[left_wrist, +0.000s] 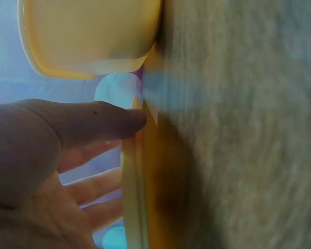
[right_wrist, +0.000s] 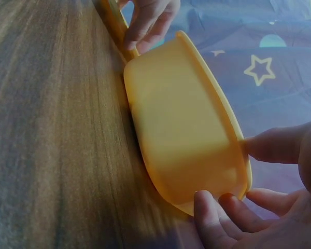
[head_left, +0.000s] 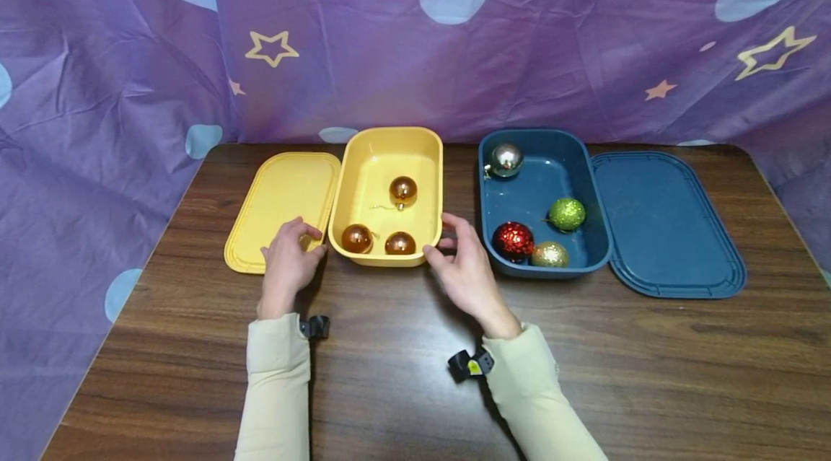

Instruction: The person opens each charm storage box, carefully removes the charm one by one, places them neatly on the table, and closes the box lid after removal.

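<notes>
Both at edges: left hand (head_left: 290, 264) loose, yellow lid (head_left: 282, 198); right hand (head_left: 464, 270) grips yellow box (head_left: 370, 176); gap (head_left: 462, 183) alongside

The front of the tabletop (head_left: 383, 382) has lots of room between the sleeves (head_left: 275, 403). A gap runs between the yellow box (head_left: 389, 154) and the blue box (head_left: 535, 190), but the right hand (head_left: 467, 270) blocks its front. The yellow lid (head_left: 286, 194) and blue lid (head_left: 669, 226) fill the outer sides. Behind, a curtain (head_left: 363, 64) is in the way. Both boxes can be reached into from above.
</notes>
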`<state>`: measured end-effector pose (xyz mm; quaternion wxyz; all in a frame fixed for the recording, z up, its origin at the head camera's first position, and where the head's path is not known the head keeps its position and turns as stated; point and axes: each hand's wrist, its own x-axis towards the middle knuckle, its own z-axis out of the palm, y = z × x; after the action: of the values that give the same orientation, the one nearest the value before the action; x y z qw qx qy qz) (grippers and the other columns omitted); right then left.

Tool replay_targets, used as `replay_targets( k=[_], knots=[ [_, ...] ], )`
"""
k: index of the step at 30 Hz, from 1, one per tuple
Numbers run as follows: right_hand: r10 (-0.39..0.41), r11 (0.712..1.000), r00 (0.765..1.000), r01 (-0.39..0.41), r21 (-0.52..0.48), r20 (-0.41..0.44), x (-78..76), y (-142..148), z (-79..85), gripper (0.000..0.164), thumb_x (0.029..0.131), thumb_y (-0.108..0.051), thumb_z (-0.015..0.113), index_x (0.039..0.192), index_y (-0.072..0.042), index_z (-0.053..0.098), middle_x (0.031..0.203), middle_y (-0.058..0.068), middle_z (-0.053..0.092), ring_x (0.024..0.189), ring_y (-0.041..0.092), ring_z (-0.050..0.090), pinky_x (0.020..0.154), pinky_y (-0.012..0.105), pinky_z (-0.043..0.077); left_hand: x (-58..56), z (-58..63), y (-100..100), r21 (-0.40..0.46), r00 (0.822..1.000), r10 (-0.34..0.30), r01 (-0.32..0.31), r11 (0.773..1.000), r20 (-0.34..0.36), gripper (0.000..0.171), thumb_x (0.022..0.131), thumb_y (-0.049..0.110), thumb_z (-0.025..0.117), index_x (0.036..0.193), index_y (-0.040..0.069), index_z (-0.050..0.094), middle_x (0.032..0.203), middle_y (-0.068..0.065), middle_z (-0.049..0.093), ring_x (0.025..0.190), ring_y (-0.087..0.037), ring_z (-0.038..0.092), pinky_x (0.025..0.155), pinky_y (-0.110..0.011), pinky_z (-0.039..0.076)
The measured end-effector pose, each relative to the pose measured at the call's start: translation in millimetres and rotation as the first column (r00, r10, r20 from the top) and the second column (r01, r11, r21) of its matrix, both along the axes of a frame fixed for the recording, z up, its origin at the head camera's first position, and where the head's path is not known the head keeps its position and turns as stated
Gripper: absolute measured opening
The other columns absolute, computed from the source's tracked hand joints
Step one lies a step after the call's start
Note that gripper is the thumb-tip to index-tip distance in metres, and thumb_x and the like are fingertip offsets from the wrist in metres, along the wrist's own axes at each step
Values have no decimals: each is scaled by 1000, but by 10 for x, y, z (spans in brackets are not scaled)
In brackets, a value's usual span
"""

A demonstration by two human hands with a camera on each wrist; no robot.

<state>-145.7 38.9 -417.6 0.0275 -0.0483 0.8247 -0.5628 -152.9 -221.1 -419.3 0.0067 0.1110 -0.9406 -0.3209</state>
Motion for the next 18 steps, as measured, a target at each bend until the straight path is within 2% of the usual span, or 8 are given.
replay_targets(
  k=[10,18],
  knots=[
    [5,1000,1000,-5,3,1,-3,4,-10,61,88,-8,64,142,2,37,137,20,46,110,31,60,88,38,55,3,-4,-11,-3,997,-26,26,1000,71,19,88,8,61,104,-2,64,151,-23,35,139,-45,32,108,-76,6],
    [5,1000,1000,-5,5,8,-3,5,-8,60,89,-9,63,142,1,37,137,20,46,110,31,60,88,38,55,-4,-11,-15,5,996,-28,28,1000,79,21,88,8,59,106,-2,63,152,-22,34,140,-45,30,108,-76,4]
  ],
)
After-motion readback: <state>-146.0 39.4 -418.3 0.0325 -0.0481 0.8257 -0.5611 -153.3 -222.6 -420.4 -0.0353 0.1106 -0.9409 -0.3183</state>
